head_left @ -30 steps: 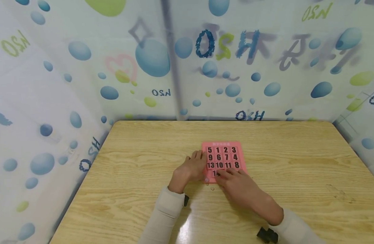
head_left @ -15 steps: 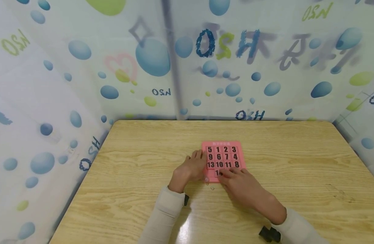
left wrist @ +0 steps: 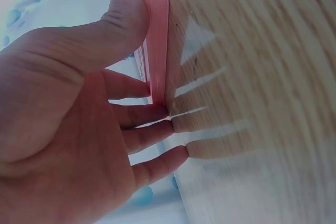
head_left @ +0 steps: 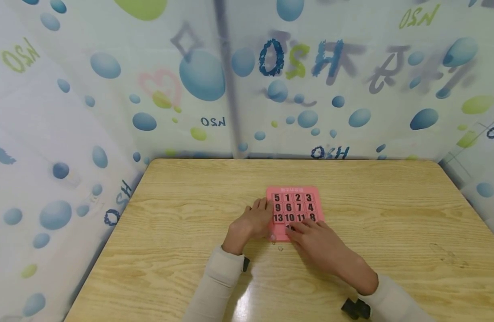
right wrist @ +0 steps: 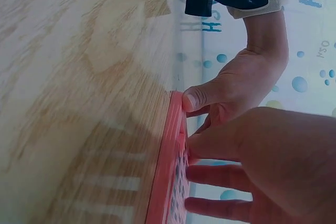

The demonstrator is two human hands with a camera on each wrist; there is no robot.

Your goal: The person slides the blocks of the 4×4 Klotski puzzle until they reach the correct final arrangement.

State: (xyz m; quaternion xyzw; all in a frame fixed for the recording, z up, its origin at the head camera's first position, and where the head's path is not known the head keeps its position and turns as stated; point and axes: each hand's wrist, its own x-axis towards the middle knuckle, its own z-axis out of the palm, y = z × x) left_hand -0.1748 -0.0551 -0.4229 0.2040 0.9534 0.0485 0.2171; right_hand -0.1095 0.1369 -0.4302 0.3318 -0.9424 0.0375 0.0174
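Observation:
A pink number slide puzzle point(head_left: 320, 203) with black-numbered tiles lies flat on the table in the head view. My left hand point(head_left: 255, 220) holds its left side. In the left wrist view the thumb point(left wrist: 123, 11) lies on the frame and the fingers point(left wrist: 152, 135) reach along the edge, tips at the tabletop. My right hand point(head_left: 321, 246) rests its extended fingertips on the bottom row, largely hiding the tile under the 10. A bare slot point(head_left: 278, 229) shows at the row's left end. The right wrist view shows the right fingers point(right wrist: 218, 177) over the tile face.
The wooden table point(head_left: 182, 201) extends around the puzzle, meeting a patterned curtain point(head_left: 255, 89) at its back edge. Small marks point(head_left: 280, 248) show on the wood near the puzzle. A black wrist device point(head_left: 355, 308) sits at the right cuff.
The 14 tile has slid right along the bottom row to below the 10, leaving the left slot bare. My right fingers have shifted slightly right and now cover it more; the left hand stays put.

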